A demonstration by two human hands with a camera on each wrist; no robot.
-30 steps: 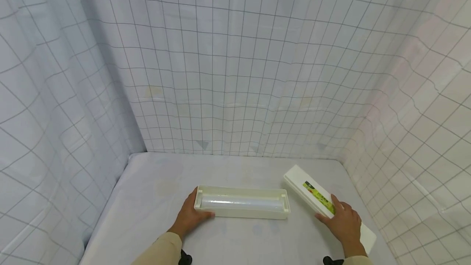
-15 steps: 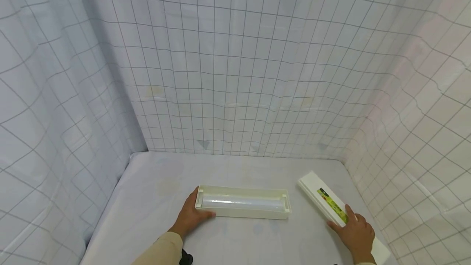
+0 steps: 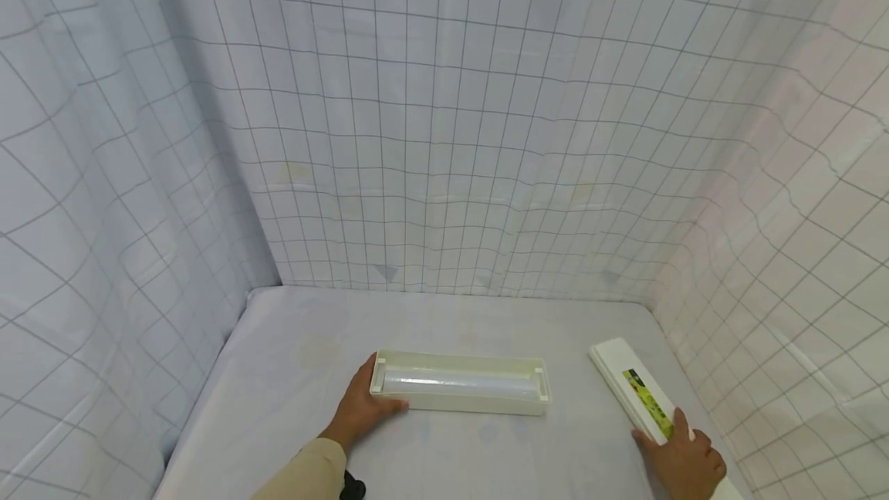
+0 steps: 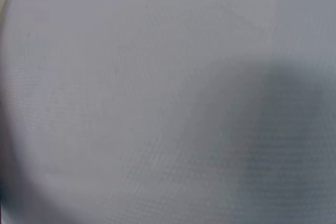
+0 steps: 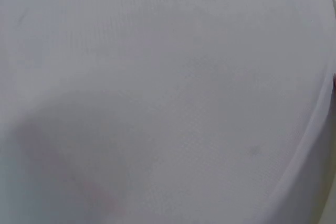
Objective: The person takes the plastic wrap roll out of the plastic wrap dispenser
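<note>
A long cream plastic box (image 3: 479,406), its top uncovered, lies crosswise on the table in the head view. Inside it runs a shiny, translucent roll (image 3: 458,385) that looks like cling film. My left hand (image 3: 359,411) grips the box's left end, thumb along the near side. To the right, a long white lid (image 3: 614,353) with a yellow-green label (image 3: 648,403) lies at a slant, apart from the box. My right hand (image 3: 686,463) holds the lid's near part across its width. Each wrist view shows mostly white cloth, with the fingers out of sight.
White cloth covers the table (image 3: 389,319). Grid-patterned sheets hang as a back wall (image 3: 444,176), a left wall (image 3: 104,214) and a right wall (image 3: 799,253). The right wall stands close beside my right hand.
My right hand has carried the lid rightward and toward me, away from the box. My left hand and the box have stayed in place.
</note>
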